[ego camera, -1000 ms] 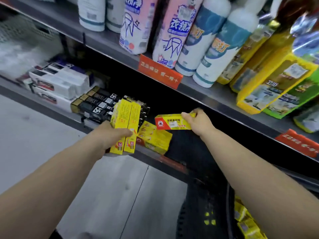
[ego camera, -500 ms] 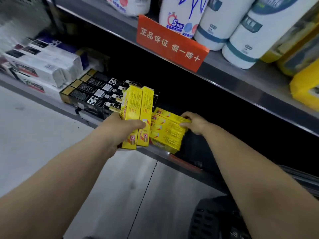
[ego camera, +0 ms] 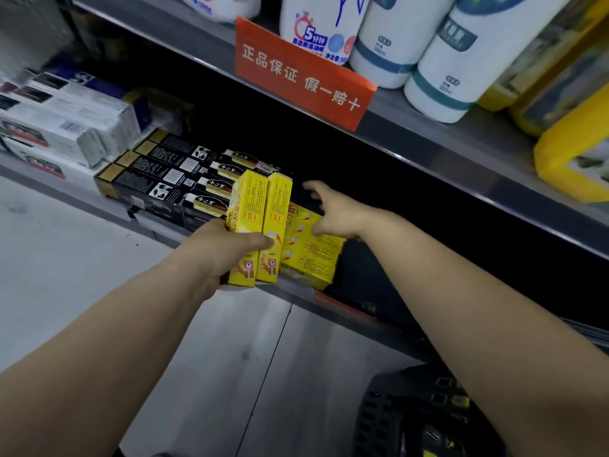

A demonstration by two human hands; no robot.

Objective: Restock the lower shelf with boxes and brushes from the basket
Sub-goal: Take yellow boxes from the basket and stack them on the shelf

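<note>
My left hand (ego camera: pixel 227 252) grips two yellow boxes (ego camera: pixel 260 225) held upright side by side in front of the lower shelf (ego camera: pixel 296 291). Just right of them a small stack of yellow boxes (ego camera: pixel 313 255) lies on that shelf near its front edge. My right hand (ego camera: pixel 333 209) hovers over the stack with its fingers spread and holds nothing. The black basket (ego camera: pixel 405 410) sits on the floor at the bottom right, partly hidden by my right forearm.
Black boxes (ego camera: pixel 164 173) lie in rows on the lower shelf left of the yellow ones, with white boxes (ego camera: pixel 66 127) further left. The upper shelf carries white bottles (ego camera: pixel 441 54), yellow packs (ego camera: pixel 573 150) and an orange sign (ego camera: pixel 303 74). The shelf space right of the stack is dark.
My right hand set its yellow box on the stack, let go and lifted with fingers spread. The view moved closer to the shelf. My left hand kept its two boxes.
</note>
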